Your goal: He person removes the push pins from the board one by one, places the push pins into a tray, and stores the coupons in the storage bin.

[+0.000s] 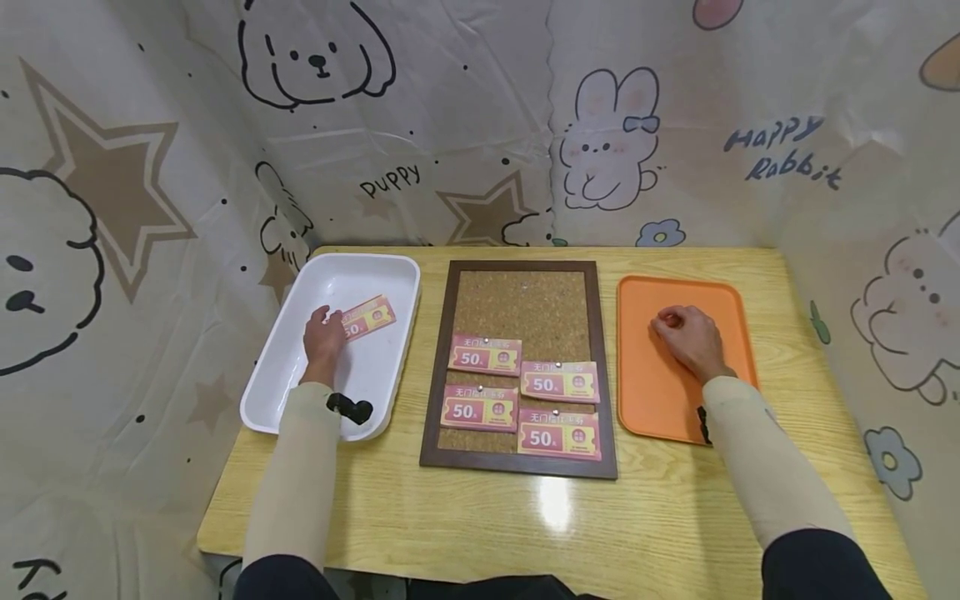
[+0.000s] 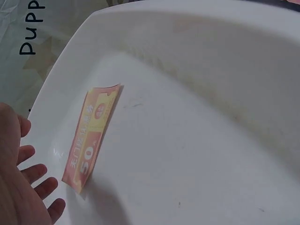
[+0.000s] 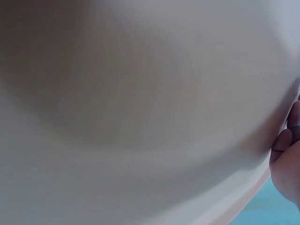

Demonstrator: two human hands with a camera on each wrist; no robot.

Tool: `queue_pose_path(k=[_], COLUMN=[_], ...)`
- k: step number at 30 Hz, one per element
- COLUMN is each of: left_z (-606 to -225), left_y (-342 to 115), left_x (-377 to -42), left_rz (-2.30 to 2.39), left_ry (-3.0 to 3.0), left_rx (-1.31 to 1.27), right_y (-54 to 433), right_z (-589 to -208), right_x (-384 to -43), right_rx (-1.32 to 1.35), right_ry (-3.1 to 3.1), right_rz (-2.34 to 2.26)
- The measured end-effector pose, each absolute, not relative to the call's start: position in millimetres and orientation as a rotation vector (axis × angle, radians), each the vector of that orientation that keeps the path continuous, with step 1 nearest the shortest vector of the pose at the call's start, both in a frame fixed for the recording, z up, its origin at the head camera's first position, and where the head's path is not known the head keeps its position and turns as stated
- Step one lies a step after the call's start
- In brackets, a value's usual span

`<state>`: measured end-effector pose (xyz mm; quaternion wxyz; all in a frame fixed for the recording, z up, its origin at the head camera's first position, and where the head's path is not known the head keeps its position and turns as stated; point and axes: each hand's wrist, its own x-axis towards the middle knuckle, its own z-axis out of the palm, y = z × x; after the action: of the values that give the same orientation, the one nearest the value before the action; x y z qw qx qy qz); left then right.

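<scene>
My left hand [image 1: 324,343] is over the white tray [image 1: 367,279], beside a pink and yellow coupon [image 1: 369,317] printed with 50. In the left wrist view the fingers [image 2: 35,173] are loosely bent and apart, just off the edge of the coupon, which lies slightly bowed inside the tray. At the other side, my right hand [image 1: 692,340] rests over the orange tray [image 1: 652,400], its fingers curled in with thumb and forefinger close together. Whether a small thing is pinched there, I cannot tell. The right wrist view is mostly a blurred pale surface, with curled fingers [image 3: 283,140] at its edge.
Between the trays lies a brown-framed cork board [image 1: 521,304]. Several matching coupons [image 1: 484,355] are fixed to its lower half, each with a small pin at its top. Everything stands on a wooden table [image 1: 480,517], with printed cloth [image 1: 480,125] hanging behind and at both sides.
</scene>
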<state>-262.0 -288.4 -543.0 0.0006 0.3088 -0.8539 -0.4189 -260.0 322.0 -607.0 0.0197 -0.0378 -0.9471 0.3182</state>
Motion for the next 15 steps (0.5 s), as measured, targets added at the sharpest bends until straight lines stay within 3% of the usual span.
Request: queue_pose_path(k=[15], left_z=[-514.8], left_y=[-282.7], left_x=[-283.1], left_rz=[-1.117], left_ry=[-2.879], left_rx=[0.768], right_y=[327.5], right_z=[-595.7], right_x=[-268.1], right_rx=[-0.099], right_ry=[-2.961], right_rz=[0.966])
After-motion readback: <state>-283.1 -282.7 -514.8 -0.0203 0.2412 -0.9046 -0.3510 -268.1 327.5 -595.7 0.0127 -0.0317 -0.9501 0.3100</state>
